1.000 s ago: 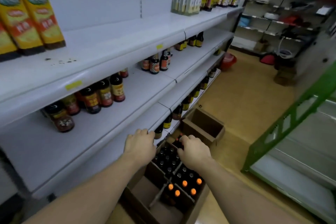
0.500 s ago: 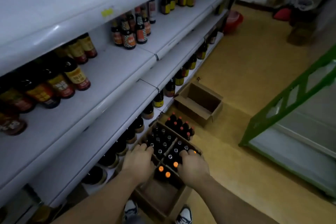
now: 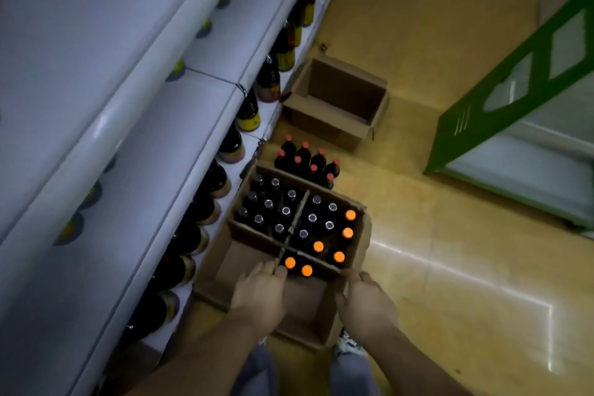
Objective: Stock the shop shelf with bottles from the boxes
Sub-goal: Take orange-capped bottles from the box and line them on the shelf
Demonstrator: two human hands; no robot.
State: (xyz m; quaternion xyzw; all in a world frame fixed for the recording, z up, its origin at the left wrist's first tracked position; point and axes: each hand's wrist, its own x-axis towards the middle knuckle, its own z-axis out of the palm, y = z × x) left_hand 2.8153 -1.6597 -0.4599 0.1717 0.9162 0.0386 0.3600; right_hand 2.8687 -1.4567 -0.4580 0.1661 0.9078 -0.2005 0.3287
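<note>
Now left hand point(image 3: 260, 294) and right hand point(image 3: 364, 304) have shifted off the dark capped bottles point(image 3: 286, 211) to the near edge of the brown cardboard box point(image 3: 360, 244); grip closure indeterminate, no bottle lifted yet.

Both bare forearms reach forward and down, side by side, backs of the hands up; the left hand point(image 3: 260, 294) has its fingers point(image 3: 265, 268) stretched ahead, slightly bent, thumb alongside; the right hand point(image 3: 364, 302) turns a little outward, its fingertips bending down out of sight; neither grasp can be made out.
</note>
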